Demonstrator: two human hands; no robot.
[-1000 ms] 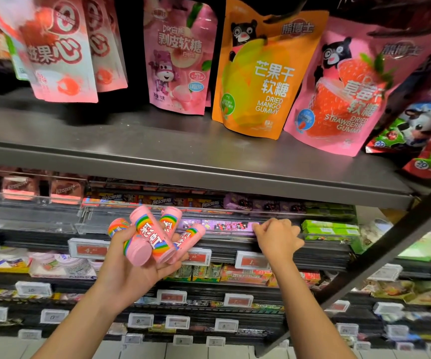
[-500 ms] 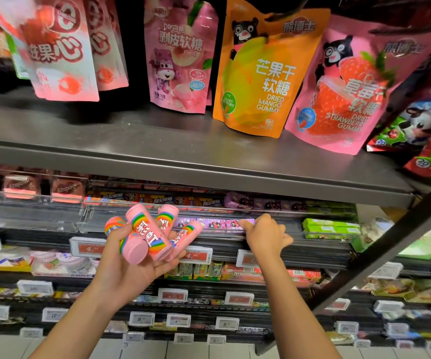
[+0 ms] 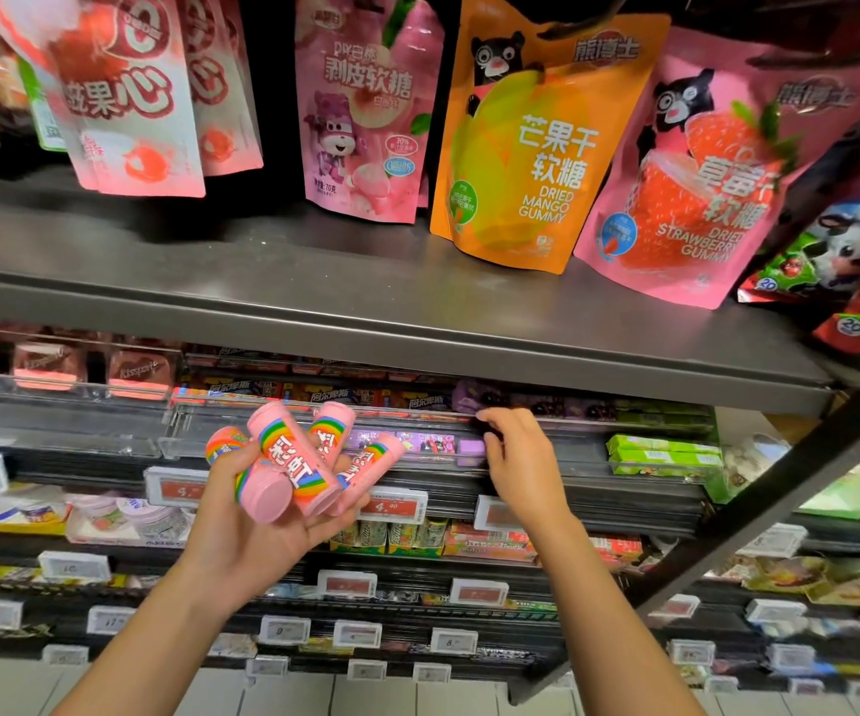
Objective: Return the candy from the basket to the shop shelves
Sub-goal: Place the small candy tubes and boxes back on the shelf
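Note:
My left hand (image 3: 262, 534) is raised palm-up in front of the shelves and grips a bundle of several pink candy tubes (image 3: 293, 467) with rainbow bands. My right hand (image 3: 520, 462) reaches into a clear plastic shelf tray (image 3: 200, 447) under the grey shelf. Its fingers are curled at the right end of a row of purple candy packs (image 3: 470, 447) lying in that tray. The back of the hand hides whether the fingers pinch a pack. No basket is in view.
A grey metal shelf (image 3: 365, 312) juts out above the hands, with hanging gummy bags, among them an orange mango bag (image 3: 536, 147). Green packs (image 3: 660, 454) lie right of my right hand. Price tags (image 3: 396, 506) line the lower rails. A dark upright (image 3: 779, 488) slants at right.
My right hand has moved left and slightly up along the tray, up to the purple packs. My left hand has kept the tubes in about the same place.

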